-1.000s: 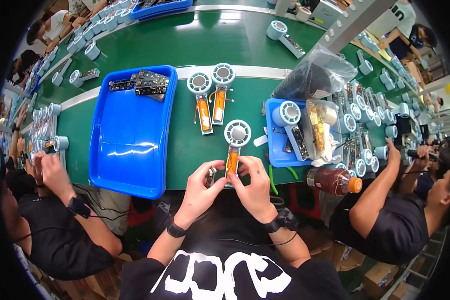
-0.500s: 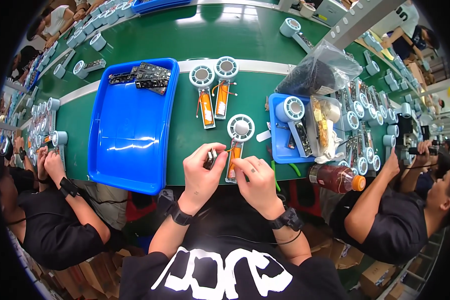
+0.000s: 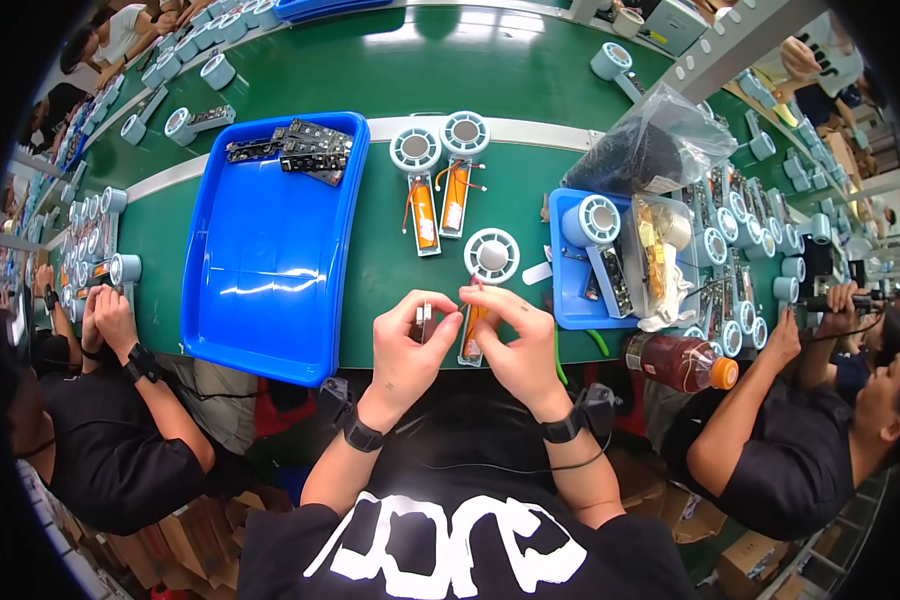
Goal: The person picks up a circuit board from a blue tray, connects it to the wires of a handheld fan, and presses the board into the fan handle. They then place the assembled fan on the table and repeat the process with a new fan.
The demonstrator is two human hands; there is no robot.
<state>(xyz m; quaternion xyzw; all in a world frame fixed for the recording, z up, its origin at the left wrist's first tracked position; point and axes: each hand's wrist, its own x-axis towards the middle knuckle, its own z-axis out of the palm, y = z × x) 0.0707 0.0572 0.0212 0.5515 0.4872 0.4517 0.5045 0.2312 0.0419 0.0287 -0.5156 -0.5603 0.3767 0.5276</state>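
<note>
Between the fingers of my left hand (image 3: 402, 345) is a small dark circuit board (image 3: 423, 316) with pale connectors, held on edge. My right hand (image 3: 520, 345) is closed in a pinch, its fingertips at a thin reddish wire (image 3: 477, 283) close to my left fingertips. Just beyond both hands lies a light-blue handheld fan (image 3: 491, 256) with a round grille. Its open handle shows an orange battery (image 3: 472, 342), partly covered by my right hand. Two similar fans, one on the left (image 3: 415, 149) and one on the right (image 3: 465, 133), lie farther off with batteries and loose wires showing.
A large blue tray (image 3: 260, 240) on the left holds several circuit boards (image 3: 315, 150). At right are a smaller blue tray (image 3: 570, 300) with a fan, a plastic bag (image 3: 655, 145), green-handled pliers (image 3: 598, 342) and a drink bottle (image 3: 675, 362). Co-workers sit on both sides.
My right fingertips have moved up and left, close to my left hand. The board in my left hand has turned slightly. The whole view has shifted a little.
</note>
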